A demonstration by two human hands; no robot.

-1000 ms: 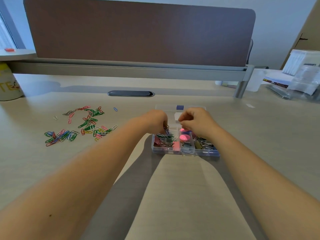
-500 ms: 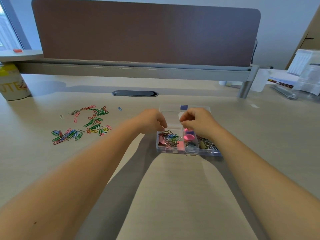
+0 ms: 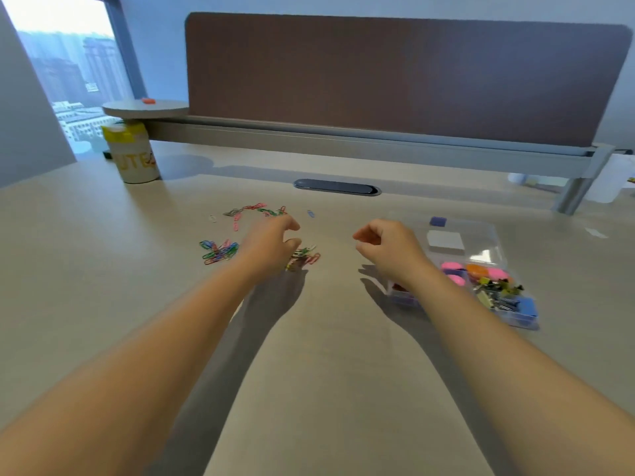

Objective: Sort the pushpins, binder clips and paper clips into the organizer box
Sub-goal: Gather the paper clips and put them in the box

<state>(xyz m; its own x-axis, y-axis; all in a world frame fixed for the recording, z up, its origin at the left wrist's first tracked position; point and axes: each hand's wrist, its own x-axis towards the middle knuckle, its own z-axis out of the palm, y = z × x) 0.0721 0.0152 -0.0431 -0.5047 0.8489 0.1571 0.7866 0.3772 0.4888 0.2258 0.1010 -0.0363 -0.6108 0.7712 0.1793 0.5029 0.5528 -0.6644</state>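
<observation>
Head view, left to right: loose paper clips [image 3: 220, 250] strewn on the table [image 3: 326, 338], left hand [image 3: 271, 243] poised directly above their near cluster, fingers loosely curled, holding nothing. Then right hand [image 3: 388, 245], likewise loosely curled and empty, farther from the clips. Organizer box [image 3: 481, 269] just right of it, already holding pushpins [image 3: 481, 271] and binder clips [image 3: 498, 293].

Both hands have left the organizer box [image 3: 494, 242]; left hand [image 3: 271, 245] now over loose paper clips [image 3: 220, 250].
</observation>
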